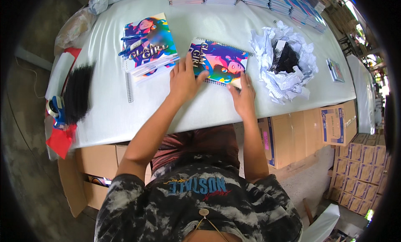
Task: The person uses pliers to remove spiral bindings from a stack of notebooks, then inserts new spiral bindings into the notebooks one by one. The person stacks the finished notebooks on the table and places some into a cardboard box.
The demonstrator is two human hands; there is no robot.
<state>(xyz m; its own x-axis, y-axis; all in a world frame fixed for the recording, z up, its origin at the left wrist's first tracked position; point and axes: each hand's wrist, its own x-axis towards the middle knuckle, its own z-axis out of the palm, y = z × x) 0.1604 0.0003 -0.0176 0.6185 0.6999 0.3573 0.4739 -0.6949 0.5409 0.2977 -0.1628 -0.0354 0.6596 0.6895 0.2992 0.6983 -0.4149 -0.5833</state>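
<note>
**Mottled shirt [188, 229] nearest, both bare hands at a notebook stack [219, 60]**

Nearest my camera, the wearer's black-and-grey shirt fills the bottom of my view, with a round pendant [203, 212] on a cord. Beyond it I see the pale-covered table [200, 110], and near its middle lies the stack of colourful, wire-bound notebooks; I can't tell how many.

The left hand [184, 77] rests against the stack's left end, fingers extended, thumb spread along the near edge. The right hand [243, 95] touches its near right corner, fingers loosely bent, thumb apart. Neither closes around anything; together they flank the stack.

To the left I have a second notebook pile [146, 60], its upper part partly blurred, with a wire spiral [129, 87] at its near side. Farther left are a black bristly bundle [79, 93] and a blue tape dispenser [58, 110]. Just right of the hands, crumpled white paper [267, 79] surrounds a black stringy mass [288, 60]. More notebooks [267, 4] line the far edge.
</note>
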